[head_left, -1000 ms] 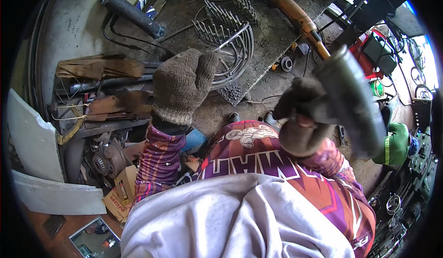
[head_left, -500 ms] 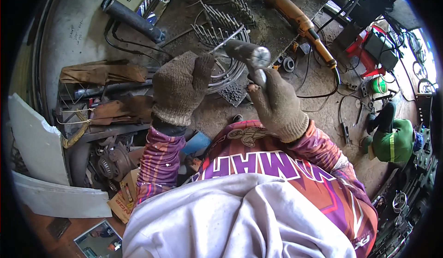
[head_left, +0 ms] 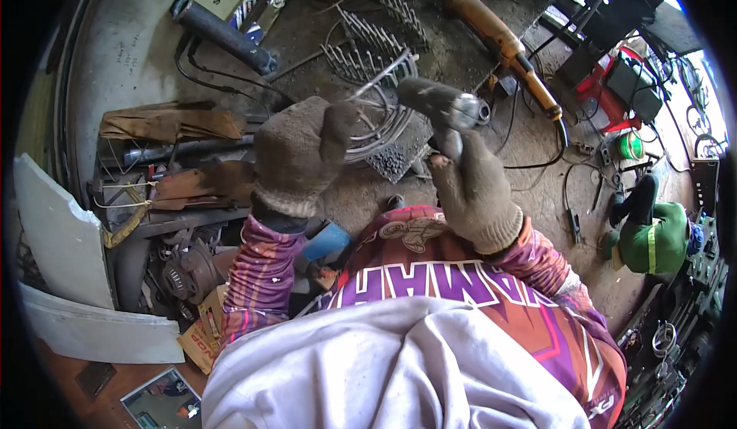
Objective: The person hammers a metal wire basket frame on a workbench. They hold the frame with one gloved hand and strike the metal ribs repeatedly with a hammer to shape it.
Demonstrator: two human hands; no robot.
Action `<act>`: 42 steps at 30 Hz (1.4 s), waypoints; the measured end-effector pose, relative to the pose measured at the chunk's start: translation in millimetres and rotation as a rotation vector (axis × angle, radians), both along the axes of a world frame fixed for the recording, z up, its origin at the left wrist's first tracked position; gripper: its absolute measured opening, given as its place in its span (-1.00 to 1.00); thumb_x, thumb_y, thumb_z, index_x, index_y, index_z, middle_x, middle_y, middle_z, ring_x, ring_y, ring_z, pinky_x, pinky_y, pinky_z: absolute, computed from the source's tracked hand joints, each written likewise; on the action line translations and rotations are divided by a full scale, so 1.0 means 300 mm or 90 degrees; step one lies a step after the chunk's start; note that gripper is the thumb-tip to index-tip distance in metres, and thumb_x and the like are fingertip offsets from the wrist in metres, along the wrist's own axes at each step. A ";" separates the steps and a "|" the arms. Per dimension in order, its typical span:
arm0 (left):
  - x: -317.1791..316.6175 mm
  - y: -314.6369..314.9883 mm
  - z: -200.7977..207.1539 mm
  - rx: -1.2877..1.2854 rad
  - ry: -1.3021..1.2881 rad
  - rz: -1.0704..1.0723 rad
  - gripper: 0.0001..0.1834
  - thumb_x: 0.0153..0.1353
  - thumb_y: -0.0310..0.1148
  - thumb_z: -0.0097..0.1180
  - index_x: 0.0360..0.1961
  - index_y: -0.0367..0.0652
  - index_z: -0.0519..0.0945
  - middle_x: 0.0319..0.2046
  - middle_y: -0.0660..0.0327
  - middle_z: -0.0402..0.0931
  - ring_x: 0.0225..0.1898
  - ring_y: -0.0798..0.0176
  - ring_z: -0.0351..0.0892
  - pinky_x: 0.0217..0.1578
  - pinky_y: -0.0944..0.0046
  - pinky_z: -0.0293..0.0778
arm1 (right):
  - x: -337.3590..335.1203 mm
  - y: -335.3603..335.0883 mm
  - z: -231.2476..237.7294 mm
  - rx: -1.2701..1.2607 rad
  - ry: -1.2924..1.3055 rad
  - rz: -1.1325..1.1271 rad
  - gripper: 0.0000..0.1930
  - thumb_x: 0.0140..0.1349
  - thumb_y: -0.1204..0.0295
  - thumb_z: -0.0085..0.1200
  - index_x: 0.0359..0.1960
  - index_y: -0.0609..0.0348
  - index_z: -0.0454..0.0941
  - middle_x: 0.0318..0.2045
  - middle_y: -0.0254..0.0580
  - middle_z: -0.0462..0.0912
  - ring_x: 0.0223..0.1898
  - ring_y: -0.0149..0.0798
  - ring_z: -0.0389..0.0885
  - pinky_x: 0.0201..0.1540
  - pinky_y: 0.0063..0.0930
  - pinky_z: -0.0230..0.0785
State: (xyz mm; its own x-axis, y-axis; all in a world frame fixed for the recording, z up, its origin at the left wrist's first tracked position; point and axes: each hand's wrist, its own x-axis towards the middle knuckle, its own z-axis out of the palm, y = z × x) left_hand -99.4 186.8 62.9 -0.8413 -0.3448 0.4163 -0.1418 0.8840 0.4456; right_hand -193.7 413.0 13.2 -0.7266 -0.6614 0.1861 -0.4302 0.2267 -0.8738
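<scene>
My left hand (head_left: 299,152), in a brown knit glove, is closed round a thin metal rod (head_left: 378,76). The rod juts from the fist toward the upper right, and its far end looks curved. In my right hand (head_left: 480,191), gloved alike, is a hammer (head_left: 441,105) gripped by its handle. The hammer's head is up, to the right of the rod and apart from it. Beneath the rod lies a loose coil of grey metal rod (head_left: 384,139). Just beyond it, several short metal pegs (head_left: 361,45) stand upright in rows.
An orange angle grinder (head_left: 491,26) lies at the far right of the work surface. A dark metal cylinder (head_left: 226,37) with cables sits far left. Rusty leather-like pieces (head_left: 173,122) lie left of my hand. A person in green (head_left: 656,237) crouches at right, near a green spool (head_left: 631,145).
My right hand has carried the hammer a little rightward, away from the rod, and its head has turned. My left hand has barely moved; the rod's far end has shifted slightly to the right.
</scene>
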 end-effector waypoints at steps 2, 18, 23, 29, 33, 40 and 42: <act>-0.018 0.013 0.013 -0.105 0.003 0.011 -0.57 0.46 -0.13 0.10 -0.49 -0.21 0.61 -0.58 -0.03 0.50 -0.54 -0.12 0.54 -0.50 0.05 0.38 | 0.016 0.015 -0.001 -0.063 0.006 -0.007 -0.63 0.35 0.24 0.16 0.03 0.21 0.43 -0.44 0.16 0.65 -0.32 0.27 0.69 -0.30 0.04 0.47; 0.009 0.016 -0.002 -0.151 -0.019 -0.004 -0.60 0.46 -0.13 0.10 -0.45 -0.20 0.60 -0.57 -0.04 0.50 -0.52 -0.17 0.54 -0.49 0.01 0.38 | -0.008 -0.019 0.054 0.024 -0.055 0.013 -0.60 0.39 0.15 0.12 0.03 0.23 0.44 -0.38 0.18 0.65 -0.31 0.27 0.69 -0.27 0.04 0.49; -0.004 0.033 0.005 -0.146 0.012 -0.024 -0.60 0.46 -0.14 0.12 -0.47 -0.22 0.60 -0.62 -0.02 0.45 -0.56 -0.15 0.51 -0.52 0.03 0.36 | 0.015 0.019 0.064 -0.099 -0.082 0.005 -0.64 0.39 0.25 0.15 0.03 0.28 0.46 -0.45 0.03 0.62 -0.41 -0.02 0.66 -0.36 -0.12 0.46; 0.004 0.024 0.004 -0.173 -0.015 -0.020 -0.59 0.46 -0.10 0.12 -0.42 -0.21 0.65 -0.62 0.00 0.47 -0.57 -0.11 0.51 -0.51 0.07 0.37 | 0.011 0.014 0.037 -0.026 0.003 -0.023 -0.67 0.38 0.22 0.16 -0.06 0.23 0.44 -0.56 0.08 0.61 -0.45 0.23 0.68 -0.39 0.00 0.48; 0.002 -0.008 -0.013 -0.162 -0.003 -0.005 -0.60 0.45 -0.11 0.12 -0.43 -0.20 0.64 -0.59 -0.03 0.49 -0.53 -0.15 0.54 -0.50 0.03 0.39 | 0.003 0.011 -0.014 0.037 -0.002 -0.010 -0.64 0.39 0.17 0.13 -0.05 0.22 0.42 -0.49 0.14 0.63 -0.37 0.26 0.69 -0.36 0.06 0.47; 0.006 0.009 -0.010 -0.170 -0.033 0.009 -0.62 0.46 -0.13 0.09 -0.41 -0.19 0.64 -0.56 -0.03 0.51 -0.51 -0.16 0.56 -0.48 0.01 0.40 | 0.003 -0.033 -0.007 0.059 -0.016 0.024 -0.61 0.39 0.14 0.12 -0.03 0.23 0.44 -0.39 0.19 0.64 -0.30 0.30 0.68 -0.29 0.08 0.48; 0.007 0.012 -0.009 -0.174 -0.026 0.006 -0.61 0.46 -0.13 0.10 -0.43 -0.19 0.63 -0.57 -0.03 0.51 -0.50 -0.16 0.56 -0.48 0.01 0.39 | 0.000 -0.033 0.008 0.059 0.002 0.037 -0.61 0.39 0.14 0.12 -0.02 0.23 0.44 -0.39 0.19 0.64 -0.30 0.29 0.68 -0.29 0.08 0.49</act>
